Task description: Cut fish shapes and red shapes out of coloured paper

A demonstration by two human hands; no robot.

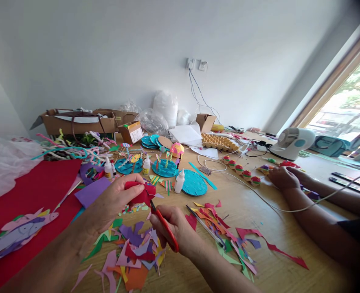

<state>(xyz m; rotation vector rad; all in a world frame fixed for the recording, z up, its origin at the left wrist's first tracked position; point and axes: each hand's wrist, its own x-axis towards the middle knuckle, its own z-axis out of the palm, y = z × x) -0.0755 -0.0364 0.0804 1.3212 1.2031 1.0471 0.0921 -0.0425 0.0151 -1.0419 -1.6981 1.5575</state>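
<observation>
My left hand [123, 193] pinches a small piece of red paper [140, 193] between thumb and fingers. In my right hand [176, 226] is a pair of scissors [167, 232] with red handles; its blades meet the lower edge of the red paper. Below both hands lies a pile of coloured paper scraps [137, 248]. More offcuts, mostly red and orange, and a pen [206, 224] lie to the right of my right hand. A purple sheet [93, 192] is left of my left hand.
Glue bottles [180, 181] stand near a blue disc [194, 182] and decorated blue discs [164, 166]. Red sheets [3, 195] with fish cutouts [21, 230] lie at left. Another person's hands [284, 179] work at right. A white cable [259, 195] crosses the table near a fan [291, 143].
</observation>
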